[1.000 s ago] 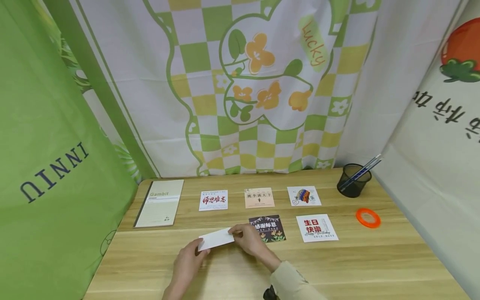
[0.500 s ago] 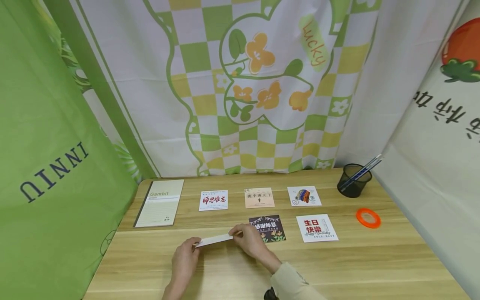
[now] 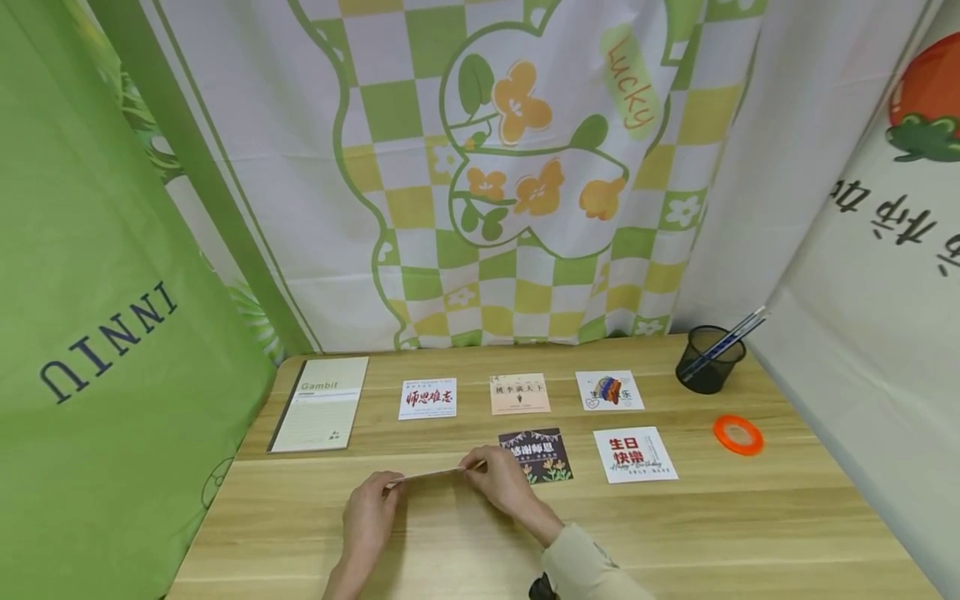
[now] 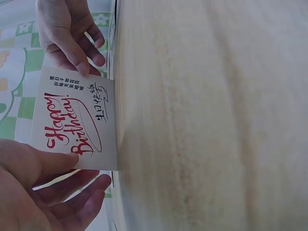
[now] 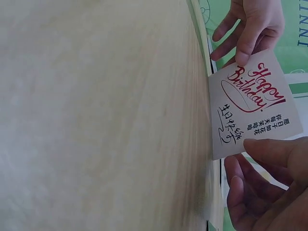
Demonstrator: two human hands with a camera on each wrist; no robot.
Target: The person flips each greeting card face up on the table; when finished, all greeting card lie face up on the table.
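A square white birthday card [image 3: 429, 475] is held between both hands and appears edge-on in the head view. Red "Happy Birthday!" lettering and black Chinese characters show on its face in both wrist views. My left hand [image 3: 369, 512] pinches one side, its thumb [image 4: 60, 161] lying on the printed face. On the opposite side, my right hand [image 3: 501, 483] pinches the card with the thumb [image 5: 264, 147] over the print. The card stands nearly upright, close over the wooden table [image 3: 450, 550]. A dark card with flowers [image 3: 543, 458] is partly covered by the right hand.
Further cards lie flat: a red-lettered one [image 3: 427, 400], a beige one [image 3: 520, 393], one with a colourful drawing [image 3: 611, 390] and a birthday one [image 3: 637, 456]. A notebook [image 3: 318, 406] is at left. An orange tape roll [image 3: 723, 433] and a black mesh pen cup [image 3: 699, 375] stand right.
The card has tilted from showing its blank white side to the head camera to nearly upright. Both hands kept their hold; the left hand rose slightly.
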